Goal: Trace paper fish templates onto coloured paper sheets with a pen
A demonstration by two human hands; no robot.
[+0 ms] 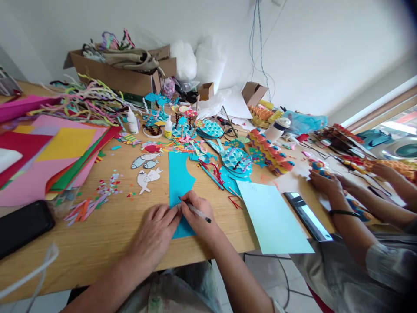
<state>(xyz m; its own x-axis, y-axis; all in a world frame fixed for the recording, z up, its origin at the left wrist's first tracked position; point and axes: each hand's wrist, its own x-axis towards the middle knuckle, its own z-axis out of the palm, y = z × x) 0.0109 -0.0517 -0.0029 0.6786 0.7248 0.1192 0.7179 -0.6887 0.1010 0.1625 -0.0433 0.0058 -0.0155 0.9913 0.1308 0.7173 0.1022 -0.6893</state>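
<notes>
Pen sits pinched in right hand, lower centre of frame — axis sloping down-right; left hand, fingers nearly together, rests flat across blue paper.

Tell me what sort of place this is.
Most likely a shared craft workroom. The wooden table holds coloured sheets and a heap of fuzzy stems; the right hand holds a pen at blue paper, and another person's hands handle a small piece nearby.

Single head-worn view, facing forward and down, near the worktable
</notes>
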